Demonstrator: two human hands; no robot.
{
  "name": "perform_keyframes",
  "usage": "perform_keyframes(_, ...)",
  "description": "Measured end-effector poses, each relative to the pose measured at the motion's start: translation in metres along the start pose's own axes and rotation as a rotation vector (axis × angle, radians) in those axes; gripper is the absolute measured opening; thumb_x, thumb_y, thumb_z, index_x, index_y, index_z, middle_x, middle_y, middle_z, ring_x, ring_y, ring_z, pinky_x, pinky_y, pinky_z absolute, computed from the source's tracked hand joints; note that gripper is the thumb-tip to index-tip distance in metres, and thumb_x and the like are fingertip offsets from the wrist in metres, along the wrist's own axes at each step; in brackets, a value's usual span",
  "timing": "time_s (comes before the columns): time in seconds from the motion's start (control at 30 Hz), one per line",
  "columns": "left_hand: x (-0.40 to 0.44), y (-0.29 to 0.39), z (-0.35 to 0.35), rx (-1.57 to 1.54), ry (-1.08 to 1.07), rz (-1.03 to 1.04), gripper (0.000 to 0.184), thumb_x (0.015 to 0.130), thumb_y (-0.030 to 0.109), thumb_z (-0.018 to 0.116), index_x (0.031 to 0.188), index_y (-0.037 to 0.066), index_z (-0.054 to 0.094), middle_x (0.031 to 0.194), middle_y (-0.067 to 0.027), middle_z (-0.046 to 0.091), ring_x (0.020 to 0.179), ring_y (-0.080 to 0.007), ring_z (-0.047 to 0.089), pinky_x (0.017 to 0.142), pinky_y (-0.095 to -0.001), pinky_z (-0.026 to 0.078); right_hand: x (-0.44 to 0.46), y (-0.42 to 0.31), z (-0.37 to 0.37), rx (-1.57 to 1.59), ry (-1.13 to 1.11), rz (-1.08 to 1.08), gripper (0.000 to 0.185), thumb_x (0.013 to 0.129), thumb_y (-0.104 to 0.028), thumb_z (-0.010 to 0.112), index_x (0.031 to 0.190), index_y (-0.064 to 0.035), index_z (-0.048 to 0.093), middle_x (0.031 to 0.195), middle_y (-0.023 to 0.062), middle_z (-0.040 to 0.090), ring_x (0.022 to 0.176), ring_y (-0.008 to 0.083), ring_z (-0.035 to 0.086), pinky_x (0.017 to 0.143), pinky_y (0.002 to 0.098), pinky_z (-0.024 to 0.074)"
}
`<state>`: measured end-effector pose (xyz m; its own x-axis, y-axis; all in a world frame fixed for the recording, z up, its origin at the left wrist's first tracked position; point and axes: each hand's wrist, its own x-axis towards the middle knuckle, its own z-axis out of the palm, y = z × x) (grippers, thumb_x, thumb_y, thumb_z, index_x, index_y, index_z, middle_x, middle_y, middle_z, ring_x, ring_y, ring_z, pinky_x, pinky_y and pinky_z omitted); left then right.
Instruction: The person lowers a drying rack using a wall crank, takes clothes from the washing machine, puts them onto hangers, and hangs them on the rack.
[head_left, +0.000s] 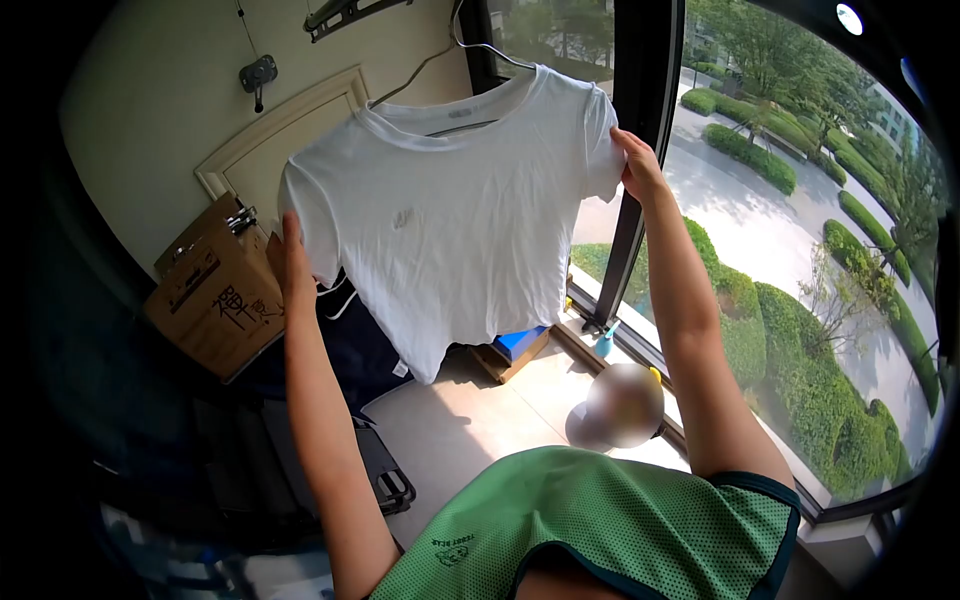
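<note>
A white short-sleeved T-shirt (460,200) hangs spread out on a metal wire hanger (412,78), whose hook rises toward the top of the view. At the sleeve on the left, my left hand (297,260) is closed on the cloth, its fingers mostly behind the fabric. My right hand (638,162) pinches the edge of the other sleeve, higher up. A small grey mark shows on the shirt's front, and its lower hem hangs loose and wrinkled between my arms.
Cardboard boxes (222,300) stand at the left by a cream headboard-like panel (290,115). A tall window (770,250) fills the right side. Below are a blue item (520,343), a teal bottle (605,340), a blurred round patch and a black folded frame (385,465). A rack bar (350,15) hangs above.
</note>
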<state>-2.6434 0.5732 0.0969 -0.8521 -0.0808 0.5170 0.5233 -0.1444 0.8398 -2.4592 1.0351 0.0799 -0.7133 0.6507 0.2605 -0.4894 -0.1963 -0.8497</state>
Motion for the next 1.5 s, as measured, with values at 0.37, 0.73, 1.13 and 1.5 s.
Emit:
perform_keyframes(0.37,0.014,0.013,-0.027,-0.092,0.194,0.052,0.033,0.079,0.027,0.065,0.096,-0.002,0.06,0.088,-0.0051,0.061,0.077,-0.0126,0.055,0.07,-0.0256,0.044,0.029,0.0,-0.036,0.05,0.437,-0.148,0.012,0.083,-0.018,0.059,0.083,-0.0068,0.055,0.074,0.0013,0.056,0.067,0.0117,0.05,0.062,0.0268,0.0429)
perform_keyframes(0.73,0.019,0.009,-0.03,-0.092,0.202,0.064,0.036,0.079,0.026,0.065,0.101,-0.002,0.059,0.092,-0.004,0.06,0.082,-0.0123,0.054,0.072,-0.0247,0.042,0.033,-0.003,-0.053,0.014,0.482,-0.133,0.015,0.084,-0.019,0.057,0.089,-0.0051,0.056,0.077,0.0029,0.057,0.069,0.0135,0.052,0.064,0.029,0.0448)
perform_keyframes(1.13,0.022,0.002,-0.034,-0.052,0.221,0.029,0.037,0.078,0.028,0.067,0.099,-0.002,0.059,0.091,-0.0035,0.06,0.079,-0.0122,0.052,0.072,-0.0248,0.041,0.042,0.005,-0.062,0.05,0.443,-0.161,0.015,0.084,-0.016,0.058,0.086,-0.0028,0.053,0.079,0.0046,0.057,0.071,0.0143,0.053,0.066,0.0289,0.0452)
perform_keyframes(1.5,0.011,0.01,-0.018,-0.034,0.192,-0.049,0.042,0.077,0.033,0.066,0.097,-0.004,0.059,0.087,-0.0038,0.059,0.078,-0.012,0.052,0.072,-0.0254,0.041,0.044,0.005,-0.069,0.019,0.453,-0.13,0.018,0.084,-0.022,0.058,0.087,-0.0043,0.055,0.078,0.0056,0.059,0.069,0.0161,0.055,0.065,0.0332,0.0475)
